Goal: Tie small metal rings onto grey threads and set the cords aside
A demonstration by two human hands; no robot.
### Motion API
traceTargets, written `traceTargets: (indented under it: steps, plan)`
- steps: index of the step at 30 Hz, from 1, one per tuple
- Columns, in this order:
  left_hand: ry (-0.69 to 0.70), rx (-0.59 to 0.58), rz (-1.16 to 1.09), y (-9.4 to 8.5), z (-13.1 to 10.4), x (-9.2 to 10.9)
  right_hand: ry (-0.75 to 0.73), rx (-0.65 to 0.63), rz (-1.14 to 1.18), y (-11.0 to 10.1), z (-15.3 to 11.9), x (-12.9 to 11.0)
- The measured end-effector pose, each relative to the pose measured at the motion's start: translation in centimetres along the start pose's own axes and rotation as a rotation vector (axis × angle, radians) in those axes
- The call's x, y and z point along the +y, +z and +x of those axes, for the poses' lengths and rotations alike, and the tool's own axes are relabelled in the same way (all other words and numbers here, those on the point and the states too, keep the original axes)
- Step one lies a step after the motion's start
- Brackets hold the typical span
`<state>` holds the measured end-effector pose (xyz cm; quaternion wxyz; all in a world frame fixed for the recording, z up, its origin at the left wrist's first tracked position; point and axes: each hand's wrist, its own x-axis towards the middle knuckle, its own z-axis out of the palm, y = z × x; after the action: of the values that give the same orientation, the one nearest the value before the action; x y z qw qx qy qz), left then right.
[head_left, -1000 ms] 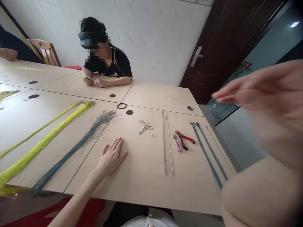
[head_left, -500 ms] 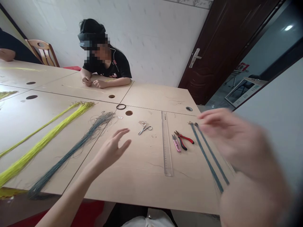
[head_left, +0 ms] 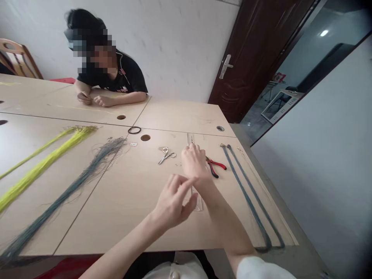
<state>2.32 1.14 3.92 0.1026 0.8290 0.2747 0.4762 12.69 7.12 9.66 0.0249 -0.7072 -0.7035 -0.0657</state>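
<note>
My right hand point(head_left: 194, 159) is over the clear ruler point(head_left: 198, 203), its back toward me and its fingers bent down out of sight; whether they hold anything is hidden. My left hand point(head_left: 176, 201) hovers above the table nearer to me, index finger and thumb apart, other fingers loosely bent, nothing seen in it. Its index finger overlaps my right wrist in view; contact is unclear. Red-and-black pliers point(head_left: 215, 166) lie just right of my right hand. Small silver scissors point(head_left: 166, 155) lie to its left.
Blue-grey cord bundles lie at right point(head_left: 245, 192) and left point(head_left: 84, 178), beside a yellow bundle point(head_left: 49, 162). A black ring point(head_left: 134, 130) and a small white tag point(head_left: 133, 144) lie near a table hole point(head_left: 145, 138). Across the table sits a person point(head_left: 116, 77).
My right hand has come down from the right side onto the ruler area, covering where pink thread snips lay. My left hand has moved right and closer to me. The view has shifted right.
</note>
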Motion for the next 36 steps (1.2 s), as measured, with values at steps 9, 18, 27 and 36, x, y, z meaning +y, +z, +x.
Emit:
traceTargets:
  steps: [9, 18, 27, 36]
  plan:
    - [0.206, -0.44, 0.038, 4.7, -5.1, 3.4, -0.009, -0.101, -0.09, 6.5, 0.8, -2.5]
    - [-0.119, -0.588, 0.27, 5.2, -3.6, 4.0, -0.099, -0.081, -0.064, 7.1, -0.4, -2.3]
    - [0.111, -0.718, 0.264, 7.8, -4.0, 7.9, -0.052, -0.108, -0.01, 6.2, 0.3, -0.2]
    - [-0.051, -0.51, 0.354, 5.9, -4.2, 6.7, 0.092, -0.103, 0.109, 3.4, 0.7, 3.9]
